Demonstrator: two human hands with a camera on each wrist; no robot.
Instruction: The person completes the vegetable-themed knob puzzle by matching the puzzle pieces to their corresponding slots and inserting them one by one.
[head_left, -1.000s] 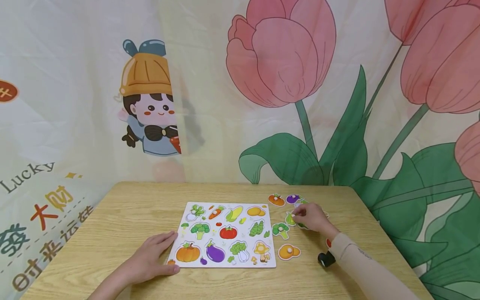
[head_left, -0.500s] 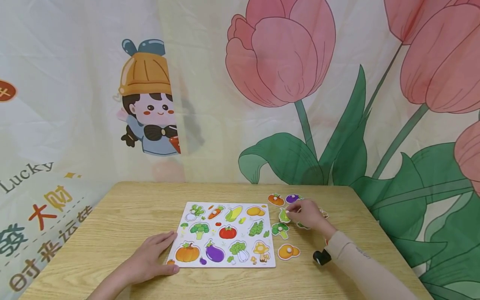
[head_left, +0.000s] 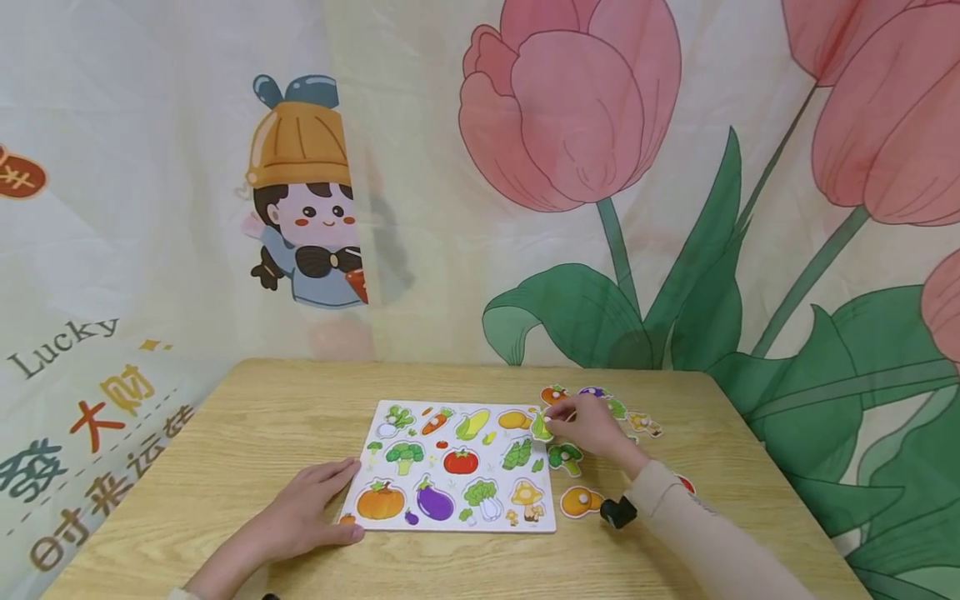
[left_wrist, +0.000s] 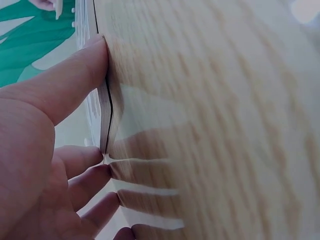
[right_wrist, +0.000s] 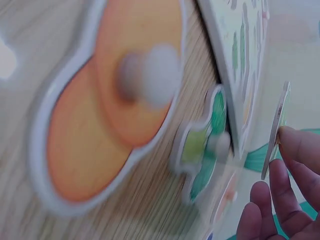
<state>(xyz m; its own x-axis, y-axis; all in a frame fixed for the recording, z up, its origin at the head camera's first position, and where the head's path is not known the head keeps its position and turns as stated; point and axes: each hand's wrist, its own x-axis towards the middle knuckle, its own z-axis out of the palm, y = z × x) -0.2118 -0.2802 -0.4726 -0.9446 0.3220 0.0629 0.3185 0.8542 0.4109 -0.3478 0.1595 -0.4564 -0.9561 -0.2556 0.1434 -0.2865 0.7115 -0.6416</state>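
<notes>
My right hand (head_left: 592, 432) pinches a corn puzzle piece (head_left: 541, 426), green and yellow with a white outline. In the head view the piece overlaps the upper right edge of the white vegetable puzzle board (head_left: 427, 527). The right wrist view shows the corn piece (right_wrist: 275, 132) edge-on, thumb and fingertips on it, raised off the table. My left hand (head_left: 311, 510) rests at the board's lower left corner, thumb along the near edge and fingers at the left edge. In the left wrist view the left hand's thumb (left_wrist: 75, 80) touches the board's side.
Right of the board lie several knobbed pieces: a broccoli (head_left: 565, 459), an orange double-round piece (head_left: 581, 502), a pumpkin (head_left: 553, 395), an eggplant (head_left: 592, 392) and a mushroom (head_left: 645, 424). A red piece (head_left: 686, 483) shows partly behind the right sleeve. The wooden table (head_left: 292, 408) meets a printed curtain.
My right hand has moved left with the corn piece, from among the loose pieces to the board's upper right edge. The left hand stays at the corner.
</notes>
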